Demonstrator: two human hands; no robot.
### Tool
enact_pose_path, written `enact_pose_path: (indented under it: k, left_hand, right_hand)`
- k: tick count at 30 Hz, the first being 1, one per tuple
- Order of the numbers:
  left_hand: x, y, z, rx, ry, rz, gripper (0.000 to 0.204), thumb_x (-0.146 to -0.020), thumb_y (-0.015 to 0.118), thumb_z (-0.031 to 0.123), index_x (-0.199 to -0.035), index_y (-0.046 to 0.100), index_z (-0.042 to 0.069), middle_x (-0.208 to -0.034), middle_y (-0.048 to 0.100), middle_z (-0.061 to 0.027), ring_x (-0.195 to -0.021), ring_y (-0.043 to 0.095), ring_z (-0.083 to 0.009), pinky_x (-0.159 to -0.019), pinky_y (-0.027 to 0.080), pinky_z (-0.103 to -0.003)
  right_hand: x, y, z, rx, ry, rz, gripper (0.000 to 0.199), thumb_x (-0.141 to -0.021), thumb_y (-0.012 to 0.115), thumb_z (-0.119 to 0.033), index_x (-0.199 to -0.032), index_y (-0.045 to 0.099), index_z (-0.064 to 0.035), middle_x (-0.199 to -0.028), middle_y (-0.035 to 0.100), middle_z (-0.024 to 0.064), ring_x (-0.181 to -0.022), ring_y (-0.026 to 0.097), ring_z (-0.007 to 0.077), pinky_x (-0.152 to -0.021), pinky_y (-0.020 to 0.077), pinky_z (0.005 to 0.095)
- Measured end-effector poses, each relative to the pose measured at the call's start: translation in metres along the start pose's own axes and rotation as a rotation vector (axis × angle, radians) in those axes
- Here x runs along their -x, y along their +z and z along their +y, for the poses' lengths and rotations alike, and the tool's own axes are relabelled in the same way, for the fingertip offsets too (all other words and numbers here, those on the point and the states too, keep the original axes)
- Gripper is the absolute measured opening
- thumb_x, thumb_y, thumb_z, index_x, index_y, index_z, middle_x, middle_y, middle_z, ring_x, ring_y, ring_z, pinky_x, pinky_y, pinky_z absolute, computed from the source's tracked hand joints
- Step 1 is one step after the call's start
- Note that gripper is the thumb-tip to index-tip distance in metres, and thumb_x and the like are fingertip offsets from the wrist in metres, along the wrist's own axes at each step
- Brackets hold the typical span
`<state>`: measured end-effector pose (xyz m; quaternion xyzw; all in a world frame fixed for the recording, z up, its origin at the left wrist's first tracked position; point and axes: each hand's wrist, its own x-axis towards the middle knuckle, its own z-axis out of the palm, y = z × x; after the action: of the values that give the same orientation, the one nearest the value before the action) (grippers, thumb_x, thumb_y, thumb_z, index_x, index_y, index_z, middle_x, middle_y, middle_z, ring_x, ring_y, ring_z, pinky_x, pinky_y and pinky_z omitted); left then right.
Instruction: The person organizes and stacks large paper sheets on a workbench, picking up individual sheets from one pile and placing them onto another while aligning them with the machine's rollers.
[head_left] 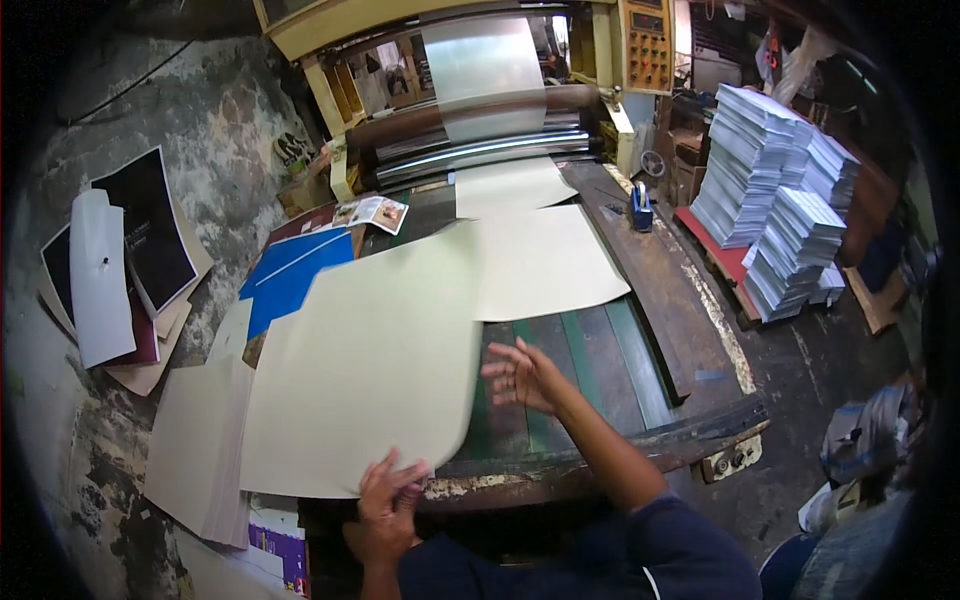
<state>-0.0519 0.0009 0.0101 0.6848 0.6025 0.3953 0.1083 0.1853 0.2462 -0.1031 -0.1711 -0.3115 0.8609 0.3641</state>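
Observation:
My left hand (pixel 387 497) pinches the near edge of a large cream sheet (pixel 370 370), which curves up off the worn feed table (pixel 600 440). My right hand (pixel 522 375) hovers with fingers spread just right of that sheet's edge, holding nothing. A second cream sheet (pixel 545 262) lies further along the table's green belts (pixel 560 350), partly under the first, and a third (pixel 510 186) comes out from the rollers. Behind them stands a yellow roller machine (pixel 480 100) with a clear film web (pixel 485 75).
A stack of cream sheets (pixel 200 450) sits at my left, with blue sheets (pixel 290 280) behind it. Dark and white prints (pixel 125 260) lie on the floor at far left. Tall piles of printed paper (pixel 770 190) stand on a red pallet at right. A tape dispenser (pixel 641 208) rests on the table rail.

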Motion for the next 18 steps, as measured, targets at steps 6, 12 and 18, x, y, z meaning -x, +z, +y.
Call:
enact_pose_path:
  k: [6, 12, 18]
  left_hand:
    - [-0.017, 0.012, 0.03, -0.176, 0.25, -0.364, 0.048, -0.083, 0.073, 0.04, -0.123, 0.064, 0.016, -0.136, 0.057, -0.0098, -0.14, 0.035, -0.0368, -0.115, 0.008, -0.063]
    - [-0.039, -0.04, 0.102, 0.262, 0.356, 0.105, 0.048, -0.081, 0.076, 0.039, -0.114, 0.062, 0.008, -0.095, 0.063, -0.0058, -0.085, 0.062, -0.0231, -0.08, 0.05, -0.042]
    - [-0.049, -0.127, 0.182, -0.303, 0.655, -0.173, 0.027, -0.087, 0.069, 0.033, -0.095, 0.052, 0.014, -0.088, 0.057, -0.0029, -0.078, 0.058, -0.0222, -0.077, 0.046, -0.044]
  right_hand:
    - [0.129, 0.041, 0.02, 0.428, 0.234, 0.14, 0.049, -0.087, 0.07, -0.031, -0.119, 0.053, 0.003, -0.1, 0.063, 0.0176, -0.083, 0.066, 0.0243, -0.065, 0.0549, 0.0368]
    - [0.18, 0.029, 0.082, 0.053, 0.168, 0.431, 0.03, -0.094, 0.062, -0.024, -0.107, 0.052, 0.0007, -0.083, 0.055, 0.0081, -0.068, 0.055, 0.015, -0.058, 0.0514, 0.0337]
    - [0.171, 0.03, 0.11, -0.014, 0.213, 0.6, 0.032, -0.097, 0.058, -0.032, -0.111, 0.05, -0.0042, -0.081, 0.052, 0.0058, -0.068, 0.052, 0.0138, -0.065, 0.0508, 0.0362]
